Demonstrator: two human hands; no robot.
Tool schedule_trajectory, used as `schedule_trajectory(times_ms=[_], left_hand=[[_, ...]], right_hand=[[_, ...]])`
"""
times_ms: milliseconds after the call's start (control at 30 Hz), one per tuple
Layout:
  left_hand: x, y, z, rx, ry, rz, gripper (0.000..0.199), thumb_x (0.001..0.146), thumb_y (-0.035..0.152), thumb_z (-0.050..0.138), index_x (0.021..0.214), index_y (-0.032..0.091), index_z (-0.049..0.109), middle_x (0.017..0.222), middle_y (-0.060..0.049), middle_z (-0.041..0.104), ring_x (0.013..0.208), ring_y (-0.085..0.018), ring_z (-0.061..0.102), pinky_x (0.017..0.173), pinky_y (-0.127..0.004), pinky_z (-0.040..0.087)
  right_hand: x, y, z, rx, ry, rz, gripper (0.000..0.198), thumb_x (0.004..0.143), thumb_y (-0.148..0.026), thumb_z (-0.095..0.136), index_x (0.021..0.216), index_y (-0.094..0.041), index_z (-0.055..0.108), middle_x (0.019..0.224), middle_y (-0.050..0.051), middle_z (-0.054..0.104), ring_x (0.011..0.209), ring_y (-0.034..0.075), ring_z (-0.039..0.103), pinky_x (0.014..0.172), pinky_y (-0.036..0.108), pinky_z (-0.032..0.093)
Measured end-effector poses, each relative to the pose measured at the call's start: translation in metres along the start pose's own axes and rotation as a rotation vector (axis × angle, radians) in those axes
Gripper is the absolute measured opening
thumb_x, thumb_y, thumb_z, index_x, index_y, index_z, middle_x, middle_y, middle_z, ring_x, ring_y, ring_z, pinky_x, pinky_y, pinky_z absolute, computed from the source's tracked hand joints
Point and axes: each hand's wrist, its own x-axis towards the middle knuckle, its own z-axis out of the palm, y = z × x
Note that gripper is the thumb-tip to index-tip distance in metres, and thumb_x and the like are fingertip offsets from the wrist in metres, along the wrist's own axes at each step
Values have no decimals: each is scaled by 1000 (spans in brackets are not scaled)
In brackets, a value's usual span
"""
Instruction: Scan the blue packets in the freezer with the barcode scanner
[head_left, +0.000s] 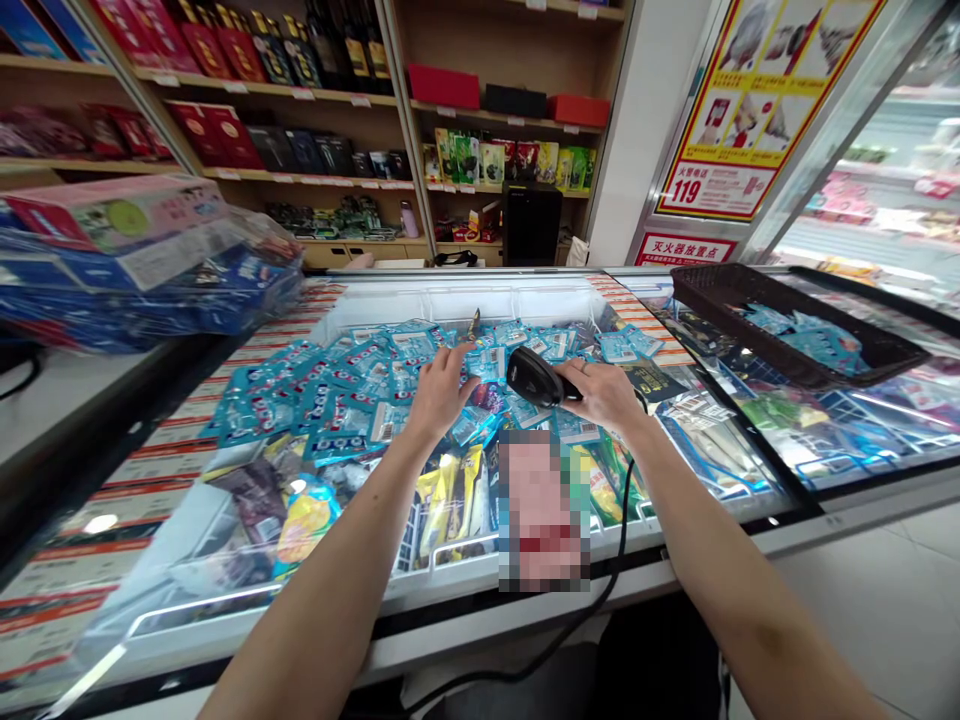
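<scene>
My right hand (604, 392) is wrapped round the handle of a black barcode scanner (531, 376), its head turned left. A cable (624, 520) runs from it down past the freezer's front edge. My left hand (444, 388) has its thumb and fingers on a small blue packet (489, 362) facing the scanner; the grip is partly hidden. Many similar blue packets (360, 372) lie spread over the glass top around both hands. In front of my hands lies a pinkish rectangular thing (536, 490), pixelated so its kind cannot be made out.
Frozen goods such as yellow wrappers (450, 495) show through the freezer glass. A dark brown basket (885, 362) with blue packets stands at right. Plastic-wrapped boxes (135, 260) are stacked at left. Behind are shelves (300, 92) of boxes and bottles, and a fire-safety poster (739, 180).
</scene>
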Motion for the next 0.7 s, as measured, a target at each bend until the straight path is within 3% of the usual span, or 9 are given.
schedule_trajectory(times_ms=[700], left_hand=[[0, 5, -5, 66, -57, -12, 47, 91, 37, 42, 134, 21, 35, 117, -13, 53, 110, -28, 52, 89, -39, 41]], right_hand=[[1, -2, -2, 7, -54, 15, 37, 84, -38, 57, 116, -20, 56, 103, 5, 66, 80, 18, 60, 65, 28, 37]])
